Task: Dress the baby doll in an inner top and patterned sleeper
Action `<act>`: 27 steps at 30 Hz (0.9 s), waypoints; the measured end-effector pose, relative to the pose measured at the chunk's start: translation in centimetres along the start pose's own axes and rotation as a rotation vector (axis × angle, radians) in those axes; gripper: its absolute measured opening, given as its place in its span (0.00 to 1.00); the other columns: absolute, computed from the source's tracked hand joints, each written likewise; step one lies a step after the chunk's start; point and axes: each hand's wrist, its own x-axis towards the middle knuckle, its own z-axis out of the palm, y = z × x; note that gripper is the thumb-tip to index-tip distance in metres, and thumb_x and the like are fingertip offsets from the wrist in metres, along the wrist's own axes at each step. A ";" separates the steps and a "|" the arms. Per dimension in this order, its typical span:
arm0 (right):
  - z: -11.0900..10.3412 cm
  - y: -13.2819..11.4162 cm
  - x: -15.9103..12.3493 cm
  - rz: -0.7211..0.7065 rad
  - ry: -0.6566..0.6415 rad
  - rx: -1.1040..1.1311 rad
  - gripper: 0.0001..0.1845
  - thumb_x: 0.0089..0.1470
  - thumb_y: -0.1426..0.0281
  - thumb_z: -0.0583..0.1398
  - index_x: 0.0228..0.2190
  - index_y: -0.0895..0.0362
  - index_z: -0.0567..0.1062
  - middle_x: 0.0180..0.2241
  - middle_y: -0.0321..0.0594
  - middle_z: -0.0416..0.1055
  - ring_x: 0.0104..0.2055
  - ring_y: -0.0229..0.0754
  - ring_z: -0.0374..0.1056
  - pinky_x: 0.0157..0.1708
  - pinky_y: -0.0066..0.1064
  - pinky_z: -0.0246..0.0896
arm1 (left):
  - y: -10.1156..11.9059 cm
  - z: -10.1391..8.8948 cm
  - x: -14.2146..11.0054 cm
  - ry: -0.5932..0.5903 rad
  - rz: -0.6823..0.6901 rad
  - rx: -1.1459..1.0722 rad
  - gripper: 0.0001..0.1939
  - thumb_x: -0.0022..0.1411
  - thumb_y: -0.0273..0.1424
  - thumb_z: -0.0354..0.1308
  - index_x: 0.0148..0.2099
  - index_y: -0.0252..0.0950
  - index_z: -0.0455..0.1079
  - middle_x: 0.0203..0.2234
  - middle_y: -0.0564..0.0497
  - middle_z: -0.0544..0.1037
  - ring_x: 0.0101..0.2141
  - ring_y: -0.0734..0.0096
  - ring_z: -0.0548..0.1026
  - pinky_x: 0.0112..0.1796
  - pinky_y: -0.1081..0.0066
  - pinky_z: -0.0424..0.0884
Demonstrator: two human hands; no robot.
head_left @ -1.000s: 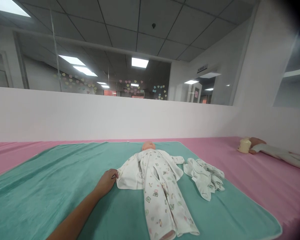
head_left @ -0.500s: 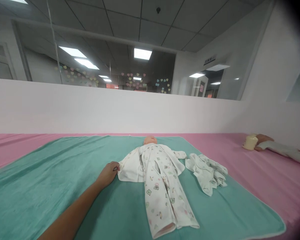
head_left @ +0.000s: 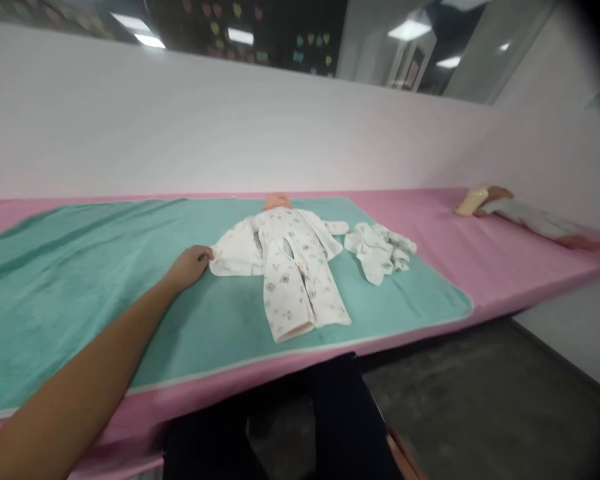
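My left hand (head_left: 193, 263) reaches in from the lower left, its fingers closed on the left edge of a white printed baby shirt (head_left: 237, 251). The shirt is spread over a baby doll, whose head (head_left: 277, 201) shows at the top. White baby pants (head_left: 300, 290) with small coloured prints lie over the shirt's front, legs toward me. To their right rests a crumpled white baby garment (head_left: 380, 250). A small strip of my right hand (head_left: 404, 459) shows low beside my thigh; its fingers cannot be made out.
A green blanket (head_left: 120, 257) covers much of a pink-covered table (head_left: 500, 260), whose front edge crosses above my legs (head_left: 347, 420). At the far right lie a cream bottle (head_left: 473, 200) and another doll (head_left: 530, 219). A white wall (head_left: 230, 127) stands behind.
My view has tilted downward, bringing the table's front edge, my legs and part of my right hand into sight. My left hand keeps its hold on the shirt's edge.
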 end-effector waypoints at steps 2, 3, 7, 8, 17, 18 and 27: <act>0.1 0.2 -1.0 -0.016 -0.086 -0.022 0.28 0.54 0.54 0.51 0.56 0.43 0.56 0.56 0.38 0.58 0.56 0.45 0.57 0.50 0.38 0.62 | 0.5 0.0 -0.1 0.001 -0.045 -0.001 0.09 0.52 0.30 0.46 0.32 0.37 0.67 0.41 0.46 0.72 0.44 0.59 0.68 0.49 0.60 0.63; 0.3 -0.1 -1.2 -0.059 -0.117 -0.052 0.32 0.54 0.54 0.50 0.59 0.43 0.50 0.59 0.35 0.53 0.59 0.44 0.52 0.53 0.37 0.58 | 0.7 -0.1 -0.2 0.006 -0.074 -0.003 0.08 0.52 0.30 0.47 0.31 0.38 0.67 0.41 0.46 0.72 0.44 0.59 0.68 0.49 0.59 0.64; 1.7 -3.3 -0.9 -0.421 -0.067 -0.511 0.35 0.56 0.56 0.47 0.61 0.52 0.42 0.64 0.35 0.34 0.65 0.46 0.34 0.60 0.42 0.43 | 1.8 -0.3 -1.0 0.035 -0.148 0.005 0.06 0.54 0.30 0.48 0.31 0.40 0.67 0.39 0.48 0.72 0.43 0.58 0.69 0.49 0.58 0.65; 2.1 -4.1 -0.7 -0.483 -0.045 -0.613 0.34 0.56 0.57 0.47 0.61 0.53 0.44 0.64 0.36 0.33 0.65 0.48 0.32 0.61 0.44 0.40 | 2.1 -0.4 -1.3 0.037 -0.161 0.015 0.07 0.54 0.30 0.48 0.32 0.40 0.67 0.39 0.49 0.72 0.44 0.58 0.68 0.50 0.57 0.64; 4.3 -8.5 3.5 -0.564 0.055 -0.892 0.29 0.54 0.62 0.49 0.57 0.54 0.56 0.61 0.46 0.46 0.63 0.60 0.32 0.55 0.57 0.36 | 4.5 -0.6 -5.0 0.143 -0.303 -0.022 0.10 0.54 0.28 0.47 0.37 0.35 0.69 0.41 0.52 0.74 0.44 0.65 0.70 0.48 0.63 0.64; 4.5 -8.9 4.1 -0.568 0.051 -0.901 0.28 0.54 0.63 0.50 0.56 0.56 0.58 0.59 0.49 0.50 0.62 0.61 0.35 0.55 0.58 0.34 | 5.0 -0.6 -5.8 0.166 -0.321 -0.055 0.11 0.55 0.28 0.46 0.37 0.35 0.69 0.41 0.53 0.74 0.43 0.68 0.70 0.47 0.65 0.65; 12.0 -8.2 4.0 -0.516 -0.590 -0.405 0.18 0.50 0.73 0.52 0.42 0.65 0.73 0.47 0.58 0.66 0.57 0.56 0.52 0.58 0.50 0.29 | 11.3 -0.8 -13.7 0.176 -0.081 0.011 0.11 0.57 0.23 0.44 0.39 0.36 0.66 0.46 0.51 0.72 0.47 0.70 0.69 0.48 0.69 0.64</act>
